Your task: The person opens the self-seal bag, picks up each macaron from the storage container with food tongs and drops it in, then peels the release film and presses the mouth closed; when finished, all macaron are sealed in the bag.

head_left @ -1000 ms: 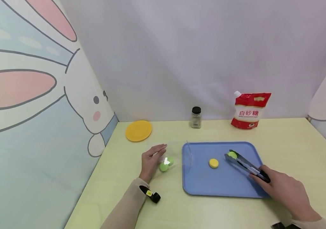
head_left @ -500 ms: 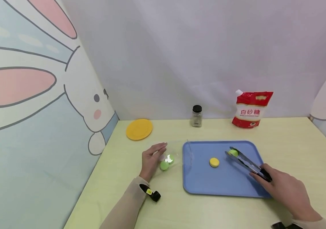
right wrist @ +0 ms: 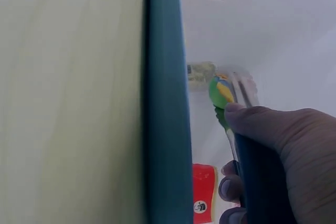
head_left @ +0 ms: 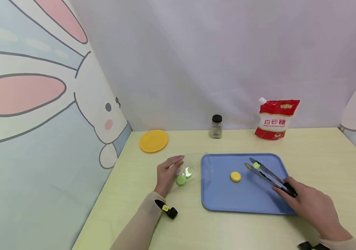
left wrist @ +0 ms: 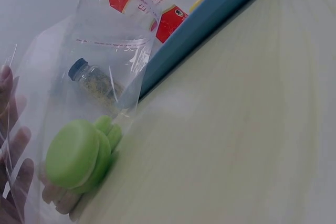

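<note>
My left hand (head_left: 166,175) holds a clear plastic bag (left wrist: 58,72) at the left of the blue tray (head_left: 228,199); the bag's open end reaches over the tray's left edge. Green macarons (left wrist: 73,153) lie inside it, near my fingers. In my right hand (head_left: 312,206) are metal tongs (head_left: 290,191) with black handles, gripped between thumb and fingers. Their tips pinch a green macaron (head_left: 256,165) over the right part of the tray. A yellow macaron (head_left: 235,176) lies on the tray, left of the tongs. The tray's edge fills much of the right wrist view.
Behind the bag, an orange plate (head_left: 154,141) lies at the back left. A black-capped jar (head_left: 216,126) and a red and white sugar pouch (head_left: 276,119) stand near the back wall (head_left: 196,69). A rabbit-patterned wall (head_left: 40,139) borders the left side.
The tongs' tips have risen slightly from the tray with the green macaron, which now sits tilted between them. The left hand and bag keep their place; the head view has shifted a little.
</note>
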The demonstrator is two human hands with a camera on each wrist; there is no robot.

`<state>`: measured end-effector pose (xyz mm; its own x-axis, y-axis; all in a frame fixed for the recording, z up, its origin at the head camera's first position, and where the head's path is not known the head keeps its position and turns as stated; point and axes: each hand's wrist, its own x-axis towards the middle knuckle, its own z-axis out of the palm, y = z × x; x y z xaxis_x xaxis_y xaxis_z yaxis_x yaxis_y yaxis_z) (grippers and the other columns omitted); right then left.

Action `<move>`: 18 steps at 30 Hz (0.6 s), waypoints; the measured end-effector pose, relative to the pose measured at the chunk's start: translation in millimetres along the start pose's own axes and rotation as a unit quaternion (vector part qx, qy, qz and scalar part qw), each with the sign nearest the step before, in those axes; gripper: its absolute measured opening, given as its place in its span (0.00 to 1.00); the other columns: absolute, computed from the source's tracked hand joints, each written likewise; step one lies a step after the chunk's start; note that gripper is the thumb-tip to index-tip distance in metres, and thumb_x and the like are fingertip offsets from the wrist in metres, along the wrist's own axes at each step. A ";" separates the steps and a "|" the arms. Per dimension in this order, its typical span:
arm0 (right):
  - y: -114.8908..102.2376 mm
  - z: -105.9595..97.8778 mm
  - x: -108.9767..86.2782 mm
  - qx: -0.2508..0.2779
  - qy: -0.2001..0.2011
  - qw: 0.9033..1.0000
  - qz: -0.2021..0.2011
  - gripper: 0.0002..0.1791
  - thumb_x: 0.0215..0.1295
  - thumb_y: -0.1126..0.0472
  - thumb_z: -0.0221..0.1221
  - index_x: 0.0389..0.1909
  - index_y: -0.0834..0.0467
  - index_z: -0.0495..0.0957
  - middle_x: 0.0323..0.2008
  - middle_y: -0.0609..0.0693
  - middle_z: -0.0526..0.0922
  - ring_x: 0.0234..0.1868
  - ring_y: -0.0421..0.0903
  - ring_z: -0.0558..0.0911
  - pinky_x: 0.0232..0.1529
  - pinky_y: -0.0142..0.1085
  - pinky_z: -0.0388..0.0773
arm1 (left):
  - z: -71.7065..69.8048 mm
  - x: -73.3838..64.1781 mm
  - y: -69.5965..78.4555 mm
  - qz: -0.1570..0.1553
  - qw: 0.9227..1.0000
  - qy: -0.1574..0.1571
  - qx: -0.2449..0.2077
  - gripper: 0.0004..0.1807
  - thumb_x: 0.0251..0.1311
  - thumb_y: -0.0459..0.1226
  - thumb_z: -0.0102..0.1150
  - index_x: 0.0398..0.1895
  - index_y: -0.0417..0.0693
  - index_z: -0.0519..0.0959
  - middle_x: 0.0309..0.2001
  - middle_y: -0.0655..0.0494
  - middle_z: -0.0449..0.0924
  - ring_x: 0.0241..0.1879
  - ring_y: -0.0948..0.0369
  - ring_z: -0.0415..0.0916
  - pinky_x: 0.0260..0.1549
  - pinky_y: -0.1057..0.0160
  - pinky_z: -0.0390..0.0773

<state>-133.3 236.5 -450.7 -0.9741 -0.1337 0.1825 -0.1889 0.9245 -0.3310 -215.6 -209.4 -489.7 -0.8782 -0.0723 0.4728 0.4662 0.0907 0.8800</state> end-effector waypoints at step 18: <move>-91.3 4.2 56.0 -0.010 -0.007 0.983 -0.184 0.18 0.58 0.38 0.69 0.32 0.42 0.72 0.16 0.34 0.63 0.15 0.34 0.62 0.15 0.30 0.56 | -0.6 -1.9 -1.3 -0.004 1.000 0.006 0.001 0.11 0.61 0.33 0.68 0.47 0.41 0.87 0.49 0.49 0.87 0.54 0.54 0.82 0.59 0.59 0.76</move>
<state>-171.2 143.2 -414.2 -0.8417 -0.4655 0.2735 -0.5267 0.8192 -0.2269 -214.5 -209.9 -491.8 -0.8802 -0.0852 0.4670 0.4597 0.0920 0.8833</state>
